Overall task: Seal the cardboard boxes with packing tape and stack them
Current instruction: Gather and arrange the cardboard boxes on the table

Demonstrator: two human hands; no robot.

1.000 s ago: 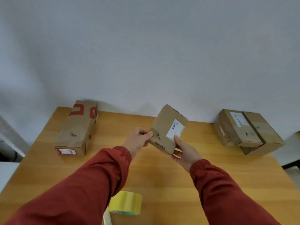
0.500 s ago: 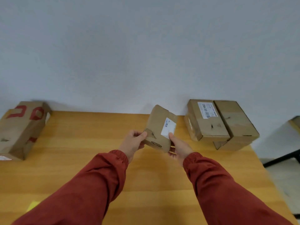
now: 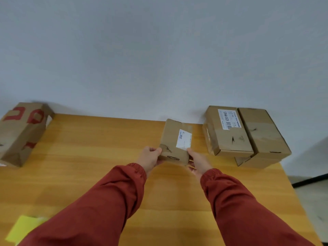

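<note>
A wooden counter is running up to a bare grey wall as we are working at its near side. Closest to us, a yellow tape roll is lying at the near left corner, partly hidden by a red sleeve and well apart from both hands. Farther in, our left hand and right hand are each pinching a near corner of the small box, thumb on top; each grip is closing on cardboard alone. The box is tilting, white label up, and we cannot tell whether it is touching the counter. Beyond, to the right, a labelled box and a plain box are lying side by side on a lower box; far left, a long red-printed box is resting by the wall.

We are judging stacking as next. Held only at its near end, the box may be dipping or slipping, and landing across the seam could be leaving it rocking.
</note>
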